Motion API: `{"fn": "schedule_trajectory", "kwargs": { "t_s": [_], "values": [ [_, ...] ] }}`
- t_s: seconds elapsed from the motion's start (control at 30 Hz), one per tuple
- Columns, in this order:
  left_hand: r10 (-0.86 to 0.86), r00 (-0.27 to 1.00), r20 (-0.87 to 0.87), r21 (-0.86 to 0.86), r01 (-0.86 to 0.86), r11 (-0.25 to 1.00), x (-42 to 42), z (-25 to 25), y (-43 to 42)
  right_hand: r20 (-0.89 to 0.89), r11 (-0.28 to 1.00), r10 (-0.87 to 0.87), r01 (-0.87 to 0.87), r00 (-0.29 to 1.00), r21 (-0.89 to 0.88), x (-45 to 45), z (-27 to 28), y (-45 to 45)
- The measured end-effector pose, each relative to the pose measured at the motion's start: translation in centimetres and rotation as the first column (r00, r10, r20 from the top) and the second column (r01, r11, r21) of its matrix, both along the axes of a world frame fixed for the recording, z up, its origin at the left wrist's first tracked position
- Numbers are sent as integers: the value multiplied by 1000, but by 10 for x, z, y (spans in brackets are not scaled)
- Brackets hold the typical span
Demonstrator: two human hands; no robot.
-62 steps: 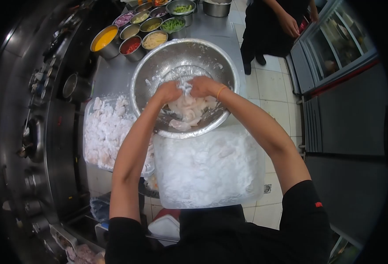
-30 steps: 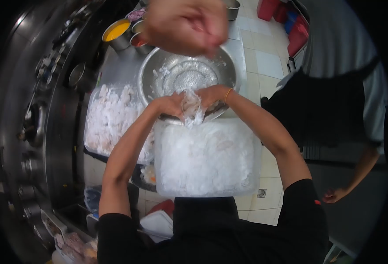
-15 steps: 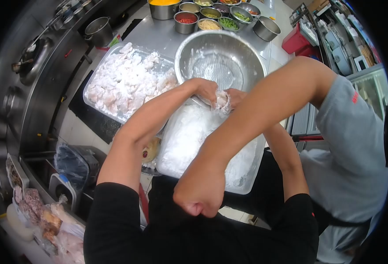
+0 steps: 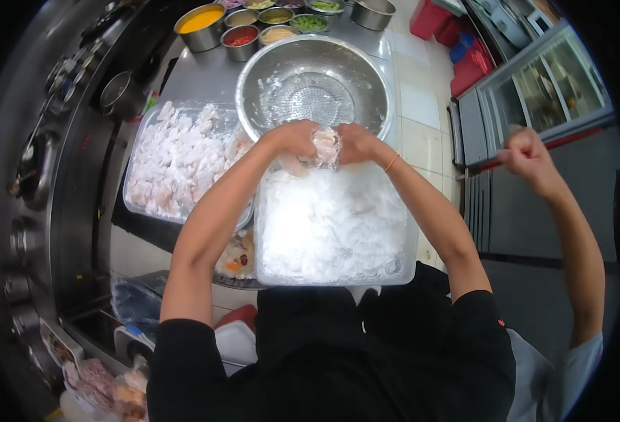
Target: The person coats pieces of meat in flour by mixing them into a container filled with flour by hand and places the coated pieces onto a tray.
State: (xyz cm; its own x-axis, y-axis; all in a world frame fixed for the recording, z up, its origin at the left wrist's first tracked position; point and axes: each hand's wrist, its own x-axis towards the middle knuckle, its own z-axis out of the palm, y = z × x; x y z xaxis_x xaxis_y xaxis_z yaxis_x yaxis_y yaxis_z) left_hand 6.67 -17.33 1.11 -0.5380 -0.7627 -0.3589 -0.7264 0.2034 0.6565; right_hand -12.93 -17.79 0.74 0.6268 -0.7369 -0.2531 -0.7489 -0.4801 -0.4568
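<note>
My left hand (image 4: 297, 137) and my right hand (image 4: 356, 144) are close together at the near rim of a large metal basin (image 4: 248, 77). Between them they grip pale raw meat pieces (image 4: 327, 145) that look wrapped in clear, crinkled plastic. My fingers curl around it and are partly hidden. Just under my left hand lies another pale meat piece (image 4: 294, 166). Directly below my hands is a clear tub of white flour (image 4: 331, 218). Left of it, a clear tray holds many flour-coated meat pieces (image 4: 176, 158). Wet white smears cling to the basin's inside.
A co-worker's fist (image 4: 526, 151) is raised at the right. Metal pots with yellow liquid (image 4: 201, 20), chopped red food (image 4: 240, 36) and greens (image 4: 310, 24) stand behind the basin. Stoves line the left; a glass-door fridge (image 4: 545, 84) stands right.
The co-worker's arm, which crossed over my right arm, has swung away to the right. My view has shifted, and my hands still grip the pale pieces beside the basin.
</note>
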Motion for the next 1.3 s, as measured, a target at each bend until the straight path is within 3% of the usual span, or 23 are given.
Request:
{"fn": "schedule_trajectory", "kwargs": {
  "t_s": [0.07,0.17,0.3,0.47,0.6,0.7,0.73,0.8,0.87,0.9,0.93,1.0,1.03,1.13,1.2,1.23,1.3],
  "values": [
    [46,997,59,-102,-40,994,-3,32,23,34,989,-116,118,993,-93,1,30,34],
    [95,991,98,-199,-74,977,-10,57,63,200,966,-170,203,965,-159,-8,21,75],
    [201,980,14,-405,-178,897,-16,29,122,329,934,-276,333,903,-128,-15,8,133],
    [213,977,-10,-269,-207,941,-24,-11,174,231,955,-259,285,938,-86,-32,-20,178],
    [207,976,-66,-202,-216,955,-17,-2,190,172,967,-236,248,956,-54,-43,-3,174],
    [289,957,5,-398,-264,879,-10,12,193,213,935,-353,339,911,102,-47,27,159],
    [324,946,23,-391,-290,873,-8,9,192,229,903,-424,391,876,177,-48,30,157],
    [392,918,53,-375,-346,860,-10,-7,181,35,886,-453,445,891,131,-60,7,158],
    [498,866,-53,-160,-499,852,-12,-37,174,-165,854,-486,506,858,117,-59,-10,160],
    [547,826,-133,-68,-558,827,-14,-54,171,-209,825,-484,523,850,217,-54,-15,160],
    [598,774,-207,29,-607,795,-18,-59,167,-187,835,-484,515,855,195,-46,-22,162],
    [599,786,-153,21,-603,797,-28,-64,162,-145,856,-474,493,869,154,-27,-39,169],
    [600,790,-125,20,-603,798,-32,-64,162,-27,851,-500,498,865,167,-21,-53,171],
    [682,627,-377,396,-556,730,-32,-68,153,305,838,-546,495,780,232,-12,-71,165],
    [684,534,-496,437,-527,729,-32,-55,155,480,829,-559,460,676,317,-15,-67,158],
    [689,482,-542,465,-510,723,-32,-41,161,599,843,-508,500,619,198,-15,-47,161],
    [626,589,-510,349,-524,777,-33,-6,173,535,863,-476,488,698,130,-26,-37,165]
  ]
}}
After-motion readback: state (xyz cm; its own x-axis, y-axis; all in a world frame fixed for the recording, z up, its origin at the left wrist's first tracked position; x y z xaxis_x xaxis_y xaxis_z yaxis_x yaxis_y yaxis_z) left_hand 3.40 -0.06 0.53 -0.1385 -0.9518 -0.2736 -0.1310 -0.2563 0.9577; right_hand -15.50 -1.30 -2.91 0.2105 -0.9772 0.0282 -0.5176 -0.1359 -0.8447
